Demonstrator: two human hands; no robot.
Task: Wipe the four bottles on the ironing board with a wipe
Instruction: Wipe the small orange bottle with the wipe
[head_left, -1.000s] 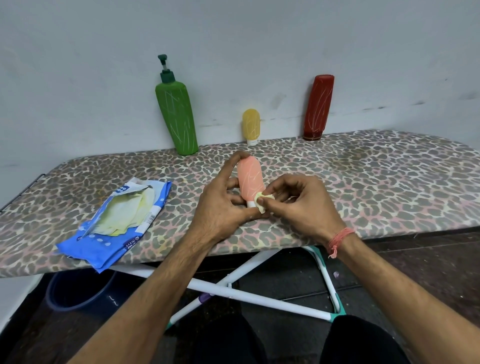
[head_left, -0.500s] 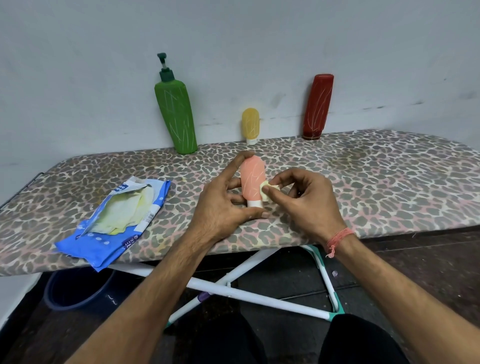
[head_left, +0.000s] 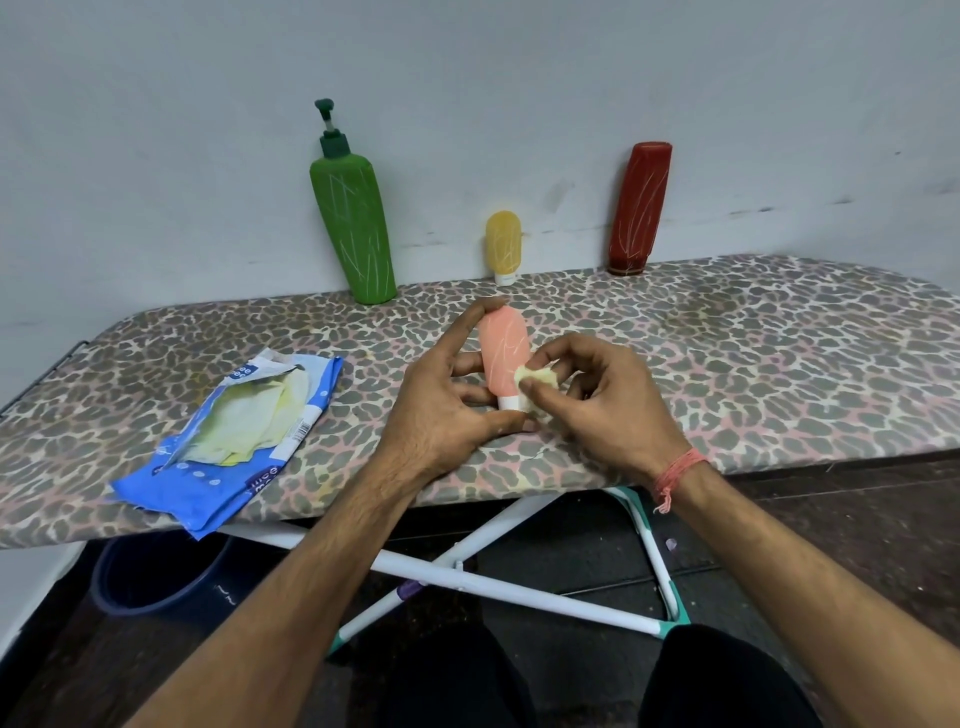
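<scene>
Left hand fingers clamp the small salmon-pink plastic bottle upright; right hand fingers pinch the wadded pale-yellow wipe against it. Rotate the bottle; wipe every side.

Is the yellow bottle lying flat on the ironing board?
No, the yellow bottle stands upright on its white cap at the back of the ironing board, by the wall.

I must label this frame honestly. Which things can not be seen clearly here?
- Head view: back of the pink bottle, hidden by the left hand.
- Most of the wipe, folded inside the right hand.
- Print on the wipes pack: too small.
- Bucket: under the ironing board.
</scene>
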